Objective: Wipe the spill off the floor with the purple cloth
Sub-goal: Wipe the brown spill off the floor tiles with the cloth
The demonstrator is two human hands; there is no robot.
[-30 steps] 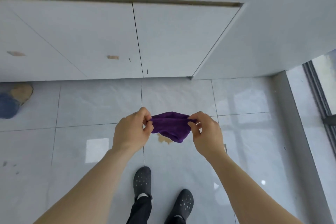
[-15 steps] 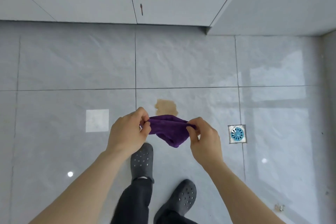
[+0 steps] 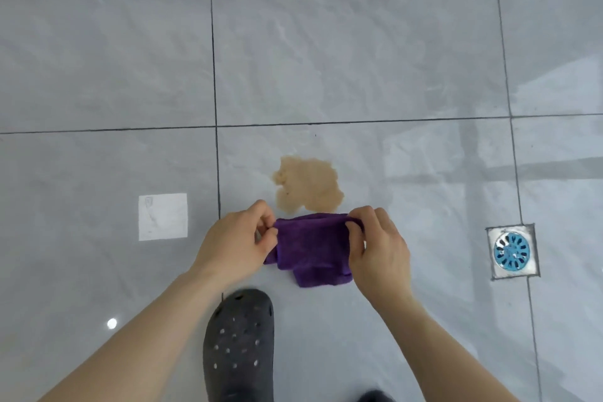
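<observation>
Leaning lower than a second ago, both hands, left (image 3: 235,243) and right (image 3: 380,251), pinch the purple cloth (image 3: 311,248) taut just short of the tan spill (image 3: 306,186); floor (image 3: 408,49) unwiped, contact looks imminent.

one head-worn view looks steeply down, close above the fingers (image 3: 267,232), with grey floor tiles (image 3: 359,42) stretching beyond the fingertips.
</observation>
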